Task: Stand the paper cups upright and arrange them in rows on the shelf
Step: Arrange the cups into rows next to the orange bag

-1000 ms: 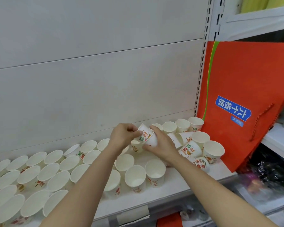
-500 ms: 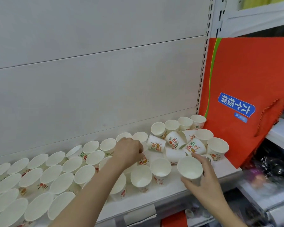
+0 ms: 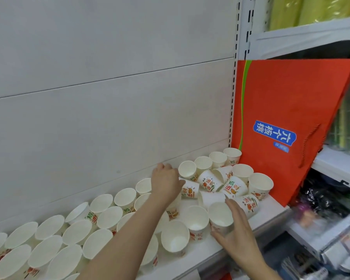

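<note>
Many white printed paper cups stand upright in rows [image 3: 109, 217] on the white shelf [image 3: 271, 205]. At the right end, several cups lie tipped in a heap [image 3: 233, 187], ringed by upright ones [image 3: 260, 183]. My left hand [image 3: 166, 182] reaches to the back rows with its fingers curled over a paper cup [image 3: 173, 212] that it mostly hides. Its thumb is next to a lying cup [image 3: 190, 190]. My right hand [image 3: 236, 235] wraps round an upright paper cup [image 3: 220, 216] in the front row, beside another upright cup [image 3: 195, 219].
An orange bag with a blue label [image 3: 281, 110] leans at the shelf's right end. The grey back panel [image 3: 109, 118] and slotted upright [image 3: 233, 77] close off the rear. Packaged goods fill the neighbouring shelves at right [image 3: 321, 209].
My right hand has brought an upright cup from the shelf's front right in beside the front-row cups. My left hand has moved a little toward the back and right.
</note>
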Demonstrator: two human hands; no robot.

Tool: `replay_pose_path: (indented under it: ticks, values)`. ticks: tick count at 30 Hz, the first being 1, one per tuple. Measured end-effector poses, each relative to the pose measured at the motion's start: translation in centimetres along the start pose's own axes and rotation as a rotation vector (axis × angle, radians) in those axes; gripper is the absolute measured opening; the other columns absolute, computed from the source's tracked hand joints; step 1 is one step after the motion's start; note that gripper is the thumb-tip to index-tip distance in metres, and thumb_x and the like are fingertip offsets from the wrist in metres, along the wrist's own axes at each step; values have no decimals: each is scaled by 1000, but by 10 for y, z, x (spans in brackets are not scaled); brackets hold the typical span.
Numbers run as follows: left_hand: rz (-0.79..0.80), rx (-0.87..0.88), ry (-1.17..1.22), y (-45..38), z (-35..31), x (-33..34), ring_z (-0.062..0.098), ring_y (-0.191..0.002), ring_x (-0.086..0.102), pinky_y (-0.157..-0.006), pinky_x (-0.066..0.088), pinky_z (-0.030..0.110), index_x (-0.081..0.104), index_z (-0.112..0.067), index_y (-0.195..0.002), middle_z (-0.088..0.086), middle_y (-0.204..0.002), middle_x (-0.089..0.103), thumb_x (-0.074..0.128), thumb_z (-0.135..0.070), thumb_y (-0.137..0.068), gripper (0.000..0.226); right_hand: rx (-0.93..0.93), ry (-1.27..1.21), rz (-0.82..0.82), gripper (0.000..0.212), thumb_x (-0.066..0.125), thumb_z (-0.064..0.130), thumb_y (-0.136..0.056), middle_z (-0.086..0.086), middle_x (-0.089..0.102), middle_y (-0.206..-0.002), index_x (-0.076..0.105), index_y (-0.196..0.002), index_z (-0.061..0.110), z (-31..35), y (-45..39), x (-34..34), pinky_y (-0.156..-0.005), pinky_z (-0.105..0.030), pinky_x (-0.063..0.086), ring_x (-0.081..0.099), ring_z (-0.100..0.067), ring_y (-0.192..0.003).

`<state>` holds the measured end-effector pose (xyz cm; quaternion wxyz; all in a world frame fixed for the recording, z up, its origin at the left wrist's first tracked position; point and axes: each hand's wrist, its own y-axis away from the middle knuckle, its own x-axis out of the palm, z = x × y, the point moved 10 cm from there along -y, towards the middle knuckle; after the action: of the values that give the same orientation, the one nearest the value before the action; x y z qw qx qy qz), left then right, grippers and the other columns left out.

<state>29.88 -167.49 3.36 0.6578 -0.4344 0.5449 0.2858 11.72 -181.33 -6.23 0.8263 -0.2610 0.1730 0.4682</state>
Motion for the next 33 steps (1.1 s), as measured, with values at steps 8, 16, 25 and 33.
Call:
replay_pose_path:
  ticks: [8, 16, 25, 33]
  values:
    - [301, -201, -130, -26, -6, 53, 27, -118, 44, -96, 28, 38, 65, -21, -112, 5, -120, 60, 40, -63, -88, 54, -310, 39, -177, 48, 55, 43, -85, 18, 53, -123, 54, -127, 19, 20, 2, -65, -91, -20, 43, 52, -8, -114]
    - [350, -308, 60, -26, -9, 56, 22, -105, 53, -94, 29, 38, 61, -25, -97, -5, -94, 59, 53, -56, -83, 35, -400, 182, -178, 46, 44, 20, -80, 3, 57, -120, 57, -124, 12, -16, -21, -101, -74, -43, 53, 52, -16, -110]
    - [61, -122, -18, -3, -12, 30, 21, -65, 48, -76, 32, 31, 51, -20, -64, -4, -56, 45, 57, -28, -75, 15, -522, 445, 231, 85, 60, 21, -69, 8, 26, -150, 27, -147, 20, -21, -34, -62, -112, -36, 19, 23, -15, -138]
    - [-103, -45, 200, 17, -19, 2, 15, -94, 59, -80, 46, 33, 67, -28, -101, -9, -99, 66, 60, -55, -85, 32, -583, 543, 338, 93, 72, 37, -64, 12, 39, -138, 27, -145, 33, -23, -46, -31, -101, -35, 30, 34, -13, -125]
